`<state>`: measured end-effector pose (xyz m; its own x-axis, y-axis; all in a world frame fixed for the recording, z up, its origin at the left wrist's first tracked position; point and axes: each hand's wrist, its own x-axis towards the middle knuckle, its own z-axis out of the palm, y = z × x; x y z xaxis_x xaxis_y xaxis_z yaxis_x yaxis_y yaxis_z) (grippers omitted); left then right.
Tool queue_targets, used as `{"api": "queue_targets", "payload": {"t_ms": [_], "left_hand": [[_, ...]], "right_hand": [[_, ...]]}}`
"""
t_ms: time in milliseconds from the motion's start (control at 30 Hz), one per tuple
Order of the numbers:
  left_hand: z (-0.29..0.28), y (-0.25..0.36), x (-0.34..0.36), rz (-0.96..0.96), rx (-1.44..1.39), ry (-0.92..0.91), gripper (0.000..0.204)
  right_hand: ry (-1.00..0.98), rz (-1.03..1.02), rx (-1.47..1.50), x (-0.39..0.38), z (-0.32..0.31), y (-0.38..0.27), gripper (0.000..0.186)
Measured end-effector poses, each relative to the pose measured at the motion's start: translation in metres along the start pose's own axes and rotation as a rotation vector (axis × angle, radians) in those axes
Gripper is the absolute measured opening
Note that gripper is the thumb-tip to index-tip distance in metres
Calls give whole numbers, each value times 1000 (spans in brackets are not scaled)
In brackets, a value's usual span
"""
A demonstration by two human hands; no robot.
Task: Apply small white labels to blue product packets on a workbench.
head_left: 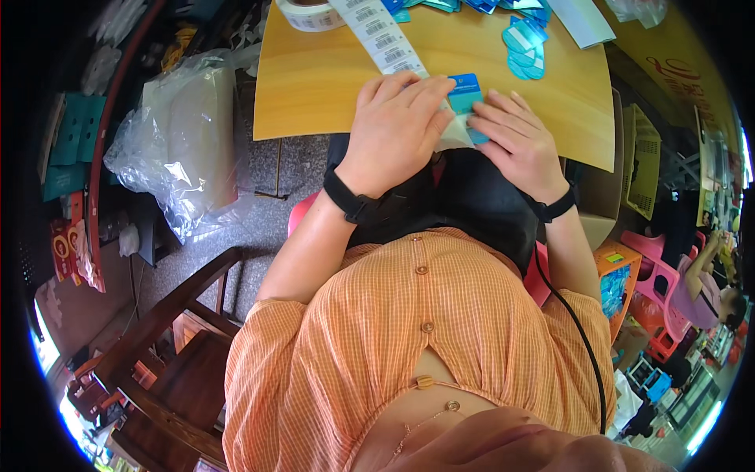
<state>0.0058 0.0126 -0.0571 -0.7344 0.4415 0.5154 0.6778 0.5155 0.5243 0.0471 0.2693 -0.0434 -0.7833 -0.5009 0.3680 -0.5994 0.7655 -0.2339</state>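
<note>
At the near edge of the yellow table I hold a blue-and-teal card with white backing beneath it. My left hand grips the end of a white label strip beside the card, its fingertips over the card's left edge. My right hand holds the card's lower right part, fingers bent over it. Both thumbs are partly hidden. The strip runs back toward a label roll. Several teal, round-ended cards lie in a pile at the back right of the table.
More blue cards and white paper lie at the back. A plastic-wrapped bundle stands left of the table, a wooden chair lower left. An orange crate and another person are on the right.
</note>
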Motion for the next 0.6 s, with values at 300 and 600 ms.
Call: {"api": "queue_targets", "payload": {"t_ms": [300, 600], "left_hand": [[1, -5, 0, 13, -10, 19, 34], [6, -7, -2, 2, 22, -14, 34]], "right_hand": [[592, 733, -378, -74, -104, 78, 24], [23, 273, -383, -11, -45, 87, 56]]}}
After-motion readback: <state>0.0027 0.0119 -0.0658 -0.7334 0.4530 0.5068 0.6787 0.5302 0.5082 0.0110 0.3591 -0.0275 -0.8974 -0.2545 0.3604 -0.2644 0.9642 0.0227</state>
